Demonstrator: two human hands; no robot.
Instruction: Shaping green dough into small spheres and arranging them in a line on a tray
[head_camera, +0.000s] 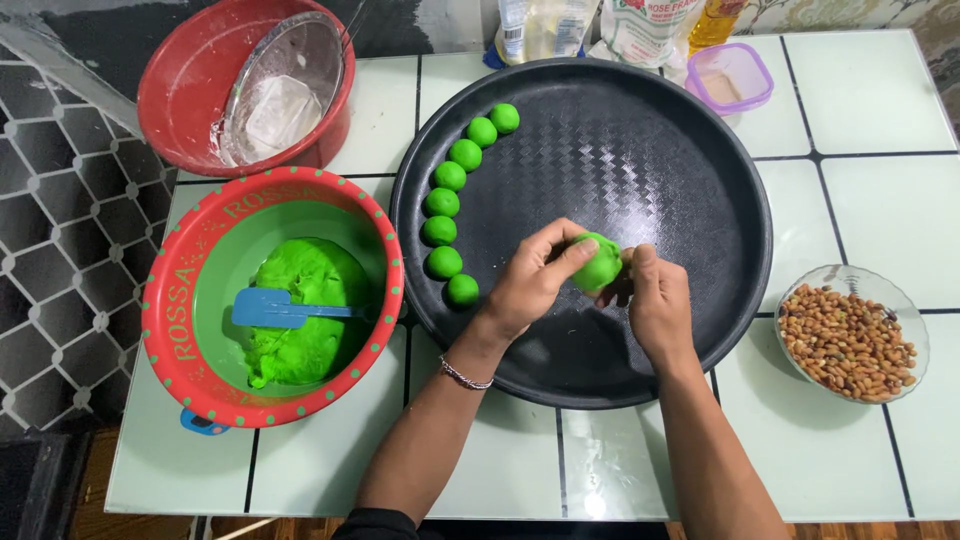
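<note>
Left hand (535, 275) and right hand (655, 300) pinching a bright green dough ball (598, 262) between them, round black tray (690, 170) beneath, eight green dough balls (450, 177) at its nine o'clock rim

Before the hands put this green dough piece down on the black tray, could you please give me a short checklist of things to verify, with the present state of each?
1. Green dough piece is held by both hands, left hand and right hand: ok.
2. Piece is rounded like the others: cannot tell, fingers cover part of it.
3. Round black tray has bare space beside the last ball: ok.
4. Row of eight small green dough balls lies along the left rim, apart from the hands: ok.
5. Red bowl with green dough and a blue spatula stands close on the left: ok.
</note>
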